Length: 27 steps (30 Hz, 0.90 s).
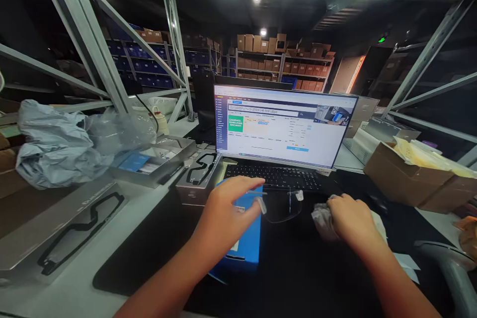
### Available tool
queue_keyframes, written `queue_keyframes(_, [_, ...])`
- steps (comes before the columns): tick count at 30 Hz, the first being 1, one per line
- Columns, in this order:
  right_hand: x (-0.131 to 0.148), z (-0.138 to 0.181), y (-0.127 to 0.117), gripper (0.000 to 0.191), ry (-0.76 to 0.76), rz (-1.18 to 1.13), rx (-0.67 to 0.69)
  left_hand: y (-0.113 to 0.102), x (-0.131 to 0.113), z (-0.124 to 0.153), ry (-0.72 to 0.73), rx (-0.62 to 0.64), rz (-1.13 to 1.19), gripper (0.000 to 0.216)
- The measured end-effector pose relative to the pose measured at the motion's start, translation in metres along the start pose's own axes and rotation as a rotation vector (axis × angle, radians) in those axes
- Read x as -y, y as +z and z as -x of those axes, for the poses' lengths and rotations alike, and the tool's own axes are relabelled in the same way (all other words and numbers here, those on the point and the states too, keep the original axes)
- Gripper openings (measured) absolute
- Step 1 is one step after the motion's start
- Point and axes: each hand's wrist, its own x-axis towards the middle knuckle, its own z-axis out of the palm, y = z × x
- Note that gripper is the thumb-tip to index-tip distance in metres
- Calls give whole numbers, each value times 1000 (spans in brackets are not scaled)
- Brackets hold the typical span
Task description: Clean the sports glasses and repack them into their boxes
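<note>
My left hand (227, 206) is closed, pinching one end of a clear lens piece (281, 217) between thumb and fingertips. A small white tab (299, 196) shows at the piece's far right end. Under that hand a blue box (249, 238) rests on the black mat, partly hidden by the hand and wrist. To the right, my right hand (352, 218) is closed on a crumpled translucent wrapper (323, 219), which sticks out on its left side. The right fingertips are curled out of sight.
A monitor (276, 124) and keyboard (274, 176) stand ahead. Grey eyewear boxes (63, 228) and a crumpled plastic bag (59, 144) lie at left. An open carton (413, 181), a mouse (376, 203) and what looks like a scanner (447, 253) are at right.
</note>
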Motion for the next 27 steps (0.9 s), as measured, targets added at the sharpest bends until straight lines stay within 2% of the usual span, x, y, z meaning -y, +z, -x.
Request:
queue_keyframes(4, [-1,-10,5,14,103,-21,19,1,-1,0,11,10,6,36])
queue_keyframes(6, [-2,-15,9,14,105,-47,21,1,-1,-1,21,10,5,36])
queue_keyframes(8, [-6,-18,12,20,64,-74,39,1,-2,-1,25,16,5,35])
queue_keyframes(12, [-29,-17,19,49,-67,-154,111,3,-3,0,39,27,4,35])
queue_keyframes(14, [-45,-13,24,53,-123,-216,124,4,-3,0,46,36,2,35])
queue_keyframes(16, [-61,-6,30,55,-175,-293,48,5,-2,1,51,42,-1,36])
queue_keyframes(20, [-76,15,25,43,-264,-464,-340,7,-1,3,43,71,2,38])
queue_keyframes(23, [-58,30,4,33,-401,-658,-511,11,-1,3,35,93,10,37])
queue_keyframes(27, [-10,38,-19,46,-531,-871,-481,14,-2,2,49,116,32,32])
